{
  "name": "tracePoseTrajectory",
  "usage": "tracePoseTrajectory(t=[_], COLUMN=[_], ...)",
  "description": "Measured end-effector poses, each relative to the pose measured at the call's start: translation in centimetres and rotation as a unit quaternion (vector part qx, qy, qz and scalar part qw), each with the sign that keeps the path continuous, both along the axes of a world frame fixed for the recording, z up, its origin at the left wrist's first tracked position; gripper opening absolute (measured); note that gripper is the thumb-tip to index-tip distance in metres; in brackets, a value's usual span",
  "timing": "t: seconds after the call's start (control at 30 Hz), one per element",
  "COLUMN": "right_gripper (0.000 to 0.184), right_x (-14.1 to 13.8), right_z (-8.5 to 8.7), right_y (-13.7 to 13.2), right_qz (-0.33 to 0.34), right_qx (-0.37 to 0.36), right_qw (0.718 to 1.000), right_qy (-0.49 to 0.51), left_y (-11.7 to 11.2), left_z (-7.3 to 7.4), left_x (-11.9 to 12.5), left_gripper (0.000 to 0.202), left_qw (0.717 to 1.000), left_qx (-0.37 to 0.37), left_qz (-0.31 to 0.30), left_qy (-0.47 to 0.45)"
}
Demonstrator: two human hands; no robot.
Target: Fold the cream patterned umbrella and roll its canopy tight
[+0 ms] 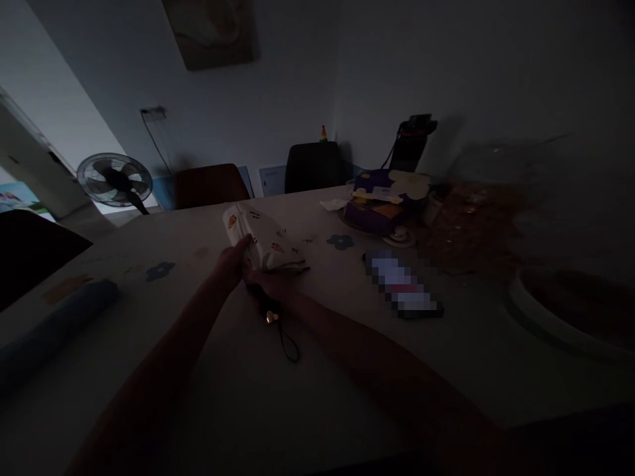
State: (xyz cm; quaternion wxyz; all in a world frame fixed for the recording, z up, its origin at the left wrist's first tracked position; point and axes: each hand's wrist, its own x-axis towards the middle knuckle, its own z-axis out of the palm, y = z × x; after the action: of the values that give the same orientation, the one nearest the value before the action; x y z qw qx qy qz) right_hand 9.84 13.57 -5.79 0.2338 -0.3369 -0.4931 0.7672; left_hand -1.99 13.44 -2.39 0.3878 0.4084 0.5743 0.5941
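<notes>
In the head view, a white folding umbrella (pixel 265 241) with small printed figures lies loosely collapsed above the table, its cloth pointing away from me. A gold-coloured piece (pixel 272 318) and a black cord loop (pixel 290 345) hang at its near end. My left hand (pixel 234 266) is closed on the left side near the handle, thumb against the cloth. Next to it, my right hand (pixel 268 284) is closed around the near end; its fingers are partly hidden in the dark. The dark handle hardly shows between the hands.
On the right lie a phone (pixel 401 284) with a lit, blurred screen, a purple package (pixel 372 215), a reddish see-through bag (pixel 471 221) and a large round bowl (pixel 526 311). A blue-grey roll (pixel 64 324) rests at left. Chairs (pixel 211 183) and a fan (pixel 115 180) stand beyond the table.
</notes>
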Motion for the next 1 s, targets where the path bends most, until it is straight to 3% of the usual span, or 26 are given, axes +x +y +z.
tracePoseTrajectory(t=[0.13,0.27,0.5,0.6,0.8,1.0], right_gripper=[0.022,0.020,0.030,0.032,0.031,0.030], right_x=[-0.4,-0.9,-1.0,-0.7,-0.3,0.3], right_z=[-0.2,-0.6,-1.0,-0.9,-0.1,0.3], right_y=[-0.5,-0.3,0.3,0.3,-0.4,-0.9], right_qz=[-0.003,0.034,0.048,0.057,0.074,0.181], right_qx=[0.031,0.049,-0.042,-0.047,-0.019,-0.018], right_qw=[0.999,0.998,0.995,0.996,0.997,0.983], right_qy=[-0.015,0.034,0.079,0.048,-0.005,-0.018], left_y=[0.1,0.7,0.9,1.0,1.0,0.6], left_z=[-0.3,-0.7,-0.8,-1.0,-1.4,-1.1], left_x=[-1.0,-1.1,-1.6,-1.7,-2.1,-5.2], left_gripper=[0.040,0.046,0.047,0.049,0.044,0.046], left_qw=[0.995,0.983,0.978,0.974,0.978,0.981], left_qx=[0.011,0.009,-0.014,-0.034,-0.002,0.068], left_qz=[-0.030,-0.030,-0.032,-0.056,-0.024,0.030], left_qy=[-0.098,-0.182,-0.205,-0.215,-0.209,-0.182])
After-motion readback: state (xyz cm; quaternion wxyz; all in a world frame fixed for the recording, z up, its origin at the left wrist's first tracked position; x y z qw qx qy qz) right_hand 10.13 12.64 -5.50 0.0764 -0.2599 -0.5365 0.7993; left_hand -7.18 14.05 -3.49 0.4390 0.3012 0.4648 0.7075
